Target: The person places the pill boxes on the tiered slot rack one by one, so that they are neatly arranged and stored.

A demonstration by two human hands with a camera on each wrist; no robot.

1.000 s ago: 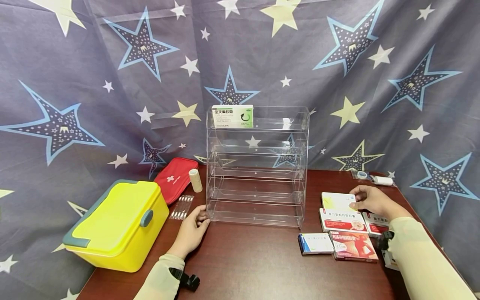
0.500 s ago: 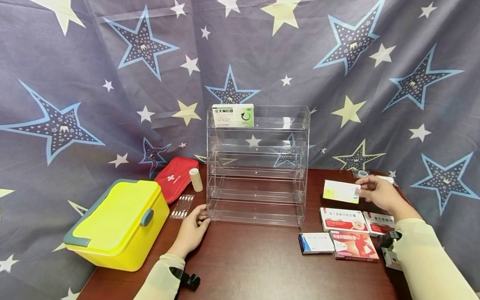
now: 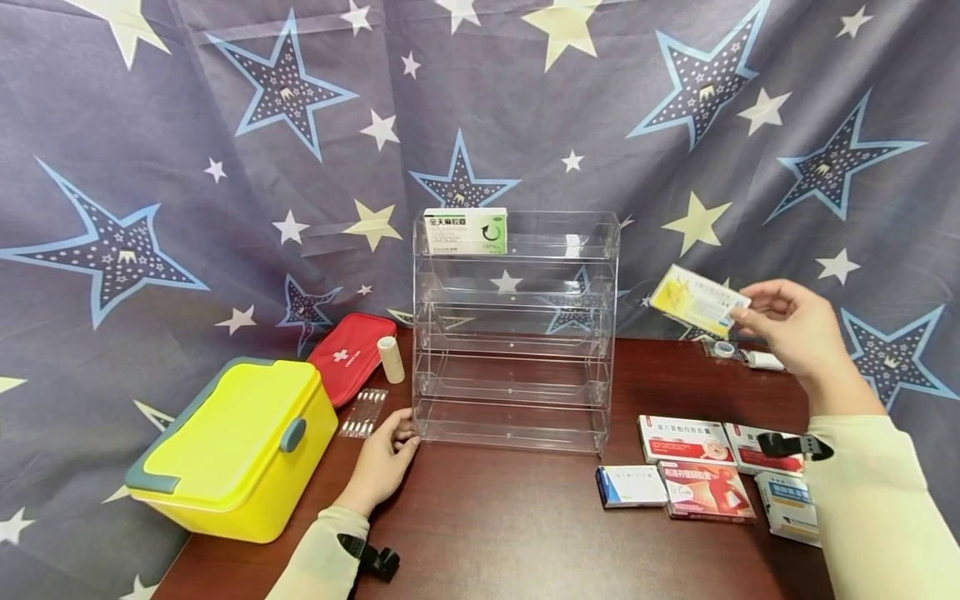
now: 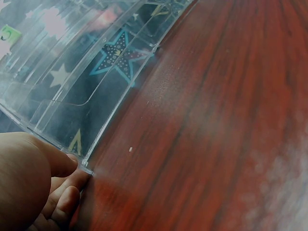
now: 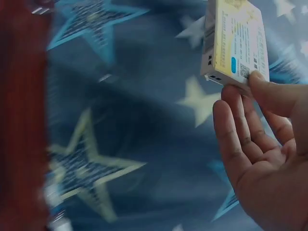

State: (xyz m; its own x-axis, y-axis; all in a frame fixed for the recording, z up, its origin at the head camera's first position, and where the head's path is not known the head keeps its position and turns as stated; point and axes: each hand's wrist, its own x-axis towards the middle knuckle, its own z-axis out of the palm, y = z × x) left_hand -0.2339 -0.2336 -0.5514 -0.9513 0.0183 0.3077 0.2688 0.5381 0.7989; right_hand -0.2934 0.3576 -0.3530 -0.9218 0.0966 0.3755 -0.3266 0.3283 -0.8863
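My right hand pinches a yellow-and-white medicine box by its end, held in the air to the right of the clear acrylic shelf rack. The right wrist view shows thumb and fingertips on the box against the star cloth. My left hand rests on the table with its fingers touching the rack's lower left corner. One green-and-white box stands on the rack's top tier, at the left.
Several medicine boxes lie on the dark wooden table at the right front. A yellow case, a red first-aid pouch, a tape roll and a strip of swabs sit at the left. Small items lie at back right.
My right hand picked the yellow-and-white box off the pile and raised it up and to the right, to about the rack's second tier. The left hand has stayed at the rack's corner.
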